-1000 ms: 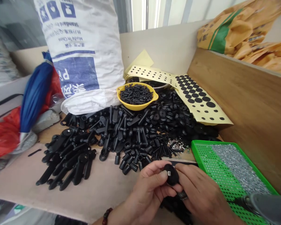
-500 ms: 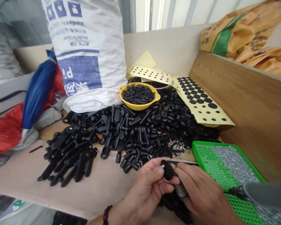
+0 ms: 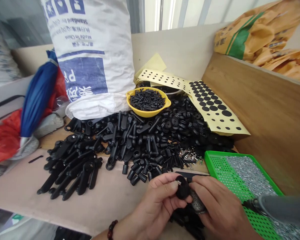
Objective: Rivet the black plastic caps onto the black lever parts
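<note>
My left hand (image 3: 158,203) is closed, pinching a round black plastic part (image 3: 183,188) between thumb and fingers. A small shiny metal piece (image 3: 179,183) shows at that part's edge, beside the thumb tip. My right hand (image 3: 218,203) is curled against the part's other side, its fingers round a worn grey cylindrical piece (image 3: 198,202) that is mostly covered. More black parts (image 3: 186,221) lie beneath both hands, partly hidden. Just beyond the hands are small black sleeves (image 3: 140,175) and a little heap of metal clips (image 3: 190,156).
Black handle-like parts (image 3: 72,166) are piled at left. A yellow bowl (image 3: 148,113) of black screw-like pieces stands behind. At right, a green tray (image 3: 216,171) holds small metal pieces, with a grey power tool (image 3: 285,208) above it. Sticker sheets (image 3: 215,118) lie at back right.
The round black part has turned between my fingers and moved slightly right and down, along with the grey cylindrical piece. Both hands stay close together.
</note>
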